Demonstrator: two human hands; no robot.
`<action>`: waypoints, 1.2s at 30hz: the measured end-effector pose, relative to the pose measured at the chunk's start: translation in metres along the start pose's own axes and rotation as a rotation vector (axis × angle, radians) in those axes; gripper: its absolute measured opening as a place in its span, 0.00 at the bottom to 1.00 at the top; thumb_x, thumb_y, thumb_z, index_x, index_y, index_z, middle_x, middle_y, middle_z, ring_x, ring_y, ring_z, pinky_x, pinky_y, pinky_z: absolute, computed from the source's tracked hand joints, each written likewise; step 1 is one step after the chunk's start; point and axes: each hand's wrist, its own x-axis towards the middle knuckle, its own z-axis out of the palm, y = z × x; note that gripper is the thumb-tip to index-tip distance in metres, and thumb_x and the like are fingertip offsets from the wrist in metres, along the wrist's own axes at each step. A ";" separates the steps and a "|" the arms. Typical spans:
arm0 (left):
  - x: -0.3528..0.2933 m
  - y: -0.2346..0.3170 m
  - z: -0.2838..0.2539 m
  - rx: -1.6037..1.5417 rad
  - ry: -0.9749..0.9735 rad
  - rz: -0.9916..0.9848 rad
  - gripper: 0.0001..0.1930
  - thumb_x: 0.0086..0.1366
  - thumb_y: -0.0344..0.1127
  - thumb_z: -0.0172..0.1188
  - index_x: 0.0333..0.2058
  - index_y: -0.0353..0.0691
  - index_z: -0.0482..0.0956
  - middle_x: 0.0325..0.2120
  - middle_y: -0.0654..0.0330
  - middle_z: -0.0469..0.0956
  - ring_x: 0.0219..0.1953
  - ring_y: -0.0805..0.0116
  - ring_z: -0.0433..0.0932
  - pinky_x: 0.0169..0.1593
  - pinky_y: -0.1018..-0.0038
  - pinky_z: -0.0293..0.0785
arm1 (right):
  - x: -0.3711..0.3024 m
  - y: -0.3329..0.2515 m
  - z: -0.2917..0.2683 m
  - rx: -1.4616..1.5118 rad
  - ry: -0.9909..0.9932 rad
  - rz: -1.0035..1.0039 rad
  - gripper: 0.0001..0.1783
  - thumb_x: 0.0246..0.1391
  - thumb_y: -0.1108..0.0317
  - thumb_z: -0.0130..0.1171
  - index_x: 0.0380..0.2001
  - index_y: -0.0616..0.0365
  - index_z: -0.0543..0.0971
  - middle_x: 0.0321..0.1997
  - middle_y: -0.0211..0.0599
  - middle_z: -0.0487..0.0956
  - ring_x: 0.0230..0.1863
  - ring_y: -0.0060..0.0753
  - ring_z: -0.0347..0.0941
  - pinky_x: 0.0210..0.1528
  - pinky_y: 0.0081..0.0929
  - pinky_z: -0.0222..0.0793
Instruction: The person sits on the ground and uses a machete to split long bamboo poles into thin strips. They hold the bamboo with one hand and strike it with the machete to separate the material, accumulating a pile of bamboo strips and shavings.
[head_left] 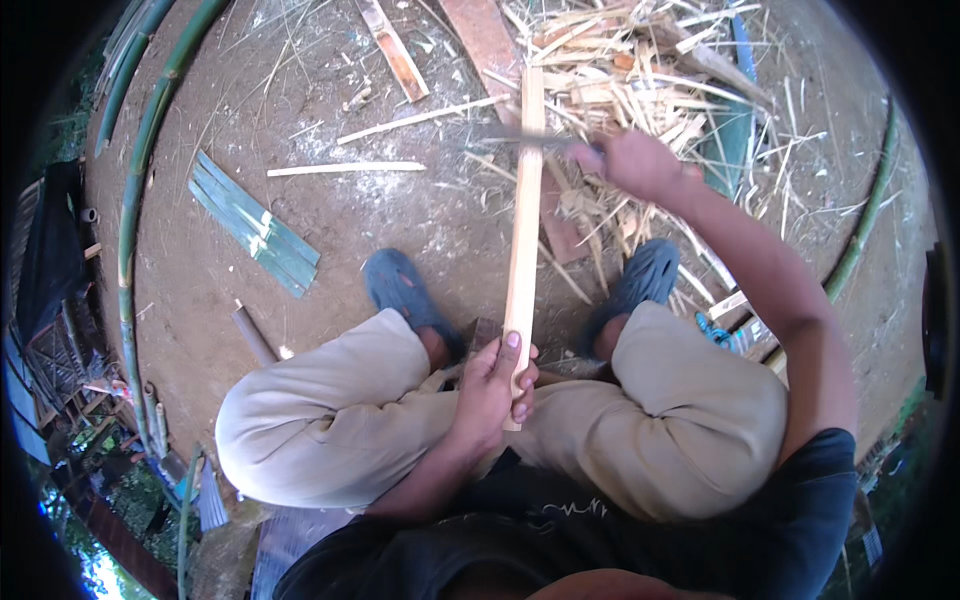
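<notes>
My left hand (490, 388) is wrapped round the near end of a long pale slat (523, 245), of wood or split bamboo. The slat points away from me between my knees. In my right hand (640, 165), stretched out ahead, is a long-bladed knife (495, 137), its blade smeared by motion. That blade lies crosswise over the far part of the slat; whether it bites into the surface cannot be made out. Beneath and beyond the right hand lies a heap of pale shavings and splinters (660, 85).
Green split bamboo pieces (255, 225) lie on the dirt floor to the left, near loose pale sticks (345, 169). Long green bamboo poles (135, 190) curve along the left side, another pole (870, 215) along the right. A reddish-brown board (480, 35) lies ahead.
</notes>
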 end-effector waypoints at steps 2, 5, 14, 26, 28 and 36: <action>-0.001 0.005 0.008 -0.006 -0.019 -0.024 0.19 0.75 0.50 0.43 0.39 0.38 0.68 0.18 0.65 0.64 0.11 0.77 0.61 0.15 0.78 0.60 | 0.002 0.010 -0.020 0.013 -0.075 0.038 0.40 0.59 0.29 0.36 0.39 0.57 0.80 0.17 0.39 0.76 0.17 0.36 0.75 0.21 0.36 0.75; -0.003 0.007 0.000 -0.025 -0.010 -0.044 0.19 0.74 0.50 0.44 0.39 0.37 0.68 0.18 0.65 0.64 0.11 0.77 0.61 0.15 0.78 0.59 | -0.015 -0.040 -0.020 -0.045 -0.182 -0.148 0.46 0.55 0.25 0.32 0.46 0.58 0.76 0.16 0.29 0.71 0.14 0.30 0.71 0.15 0.31 0.71; 0.004 0.005 -0.004 -0.034 -0.039 0.001 0.19 0.74 0.51 0.45 0.39 0.37 0.69 0.18 0.66 0.65 0.11 0.78 0.61 0.15 0.78 0.59 | 0.020 -0.006 -0.038 -0.166 -0.094 0.015 0.44 0.59 0.27 0.30 0.44 0.58 0.77 0.18 0.39 0.76 0.20 0.36 0.77 0.25 0.38 0.78; 0.007 0.010 -0.003 -0.013 0.001 -0.018 0.20 0.74 0.50 0.45 0.38 0.36 0.70 0.19 0.66 0.66 0.11 0.78 0.61 0.15 0.80 0.59 | -0.013 -0.002 -0.004 -0.098 -0.062 -0.126 0.43 0.57 0.26 0.31 0.41 0.56 0.76 0.18 0.36 0.74 0.18 0.32 0.75 0.18 0.37 0.74; 0.008 0.007 -0.005 -0.007 0.018 0.017 0.19 0.74 0.50 0.45 0.38 0.36 0.70 0.19 0.66 0.66 0.11 0.79 0.61 0.15 0.79 0.59 | -0.030 -0.014 -0.005 -0.178 0.012 -0.236 0.43 0.56 0.25 0.32 0.40 0.56 0.76 0.17 0.34 0.73 0.17 0.29 0.74 0.18 0.35 0.74; 0.000 -0.001 -0.011 0.082 0.042 0.035 0.19 0.74 0.50 0.44 0.38 0.37 0.70 0.18 0.66 0.65 0.10 0.79 0.61 0.14 0.80 0.58 | -0.005 0.028 -0.024 -0.042 -0.064 0.133 0.42 0.60 0.29 0.34 0.39 0.61 0.76 0.22 0.45 0.79 0.25 0.46 0.80 0.29 0.42 0.79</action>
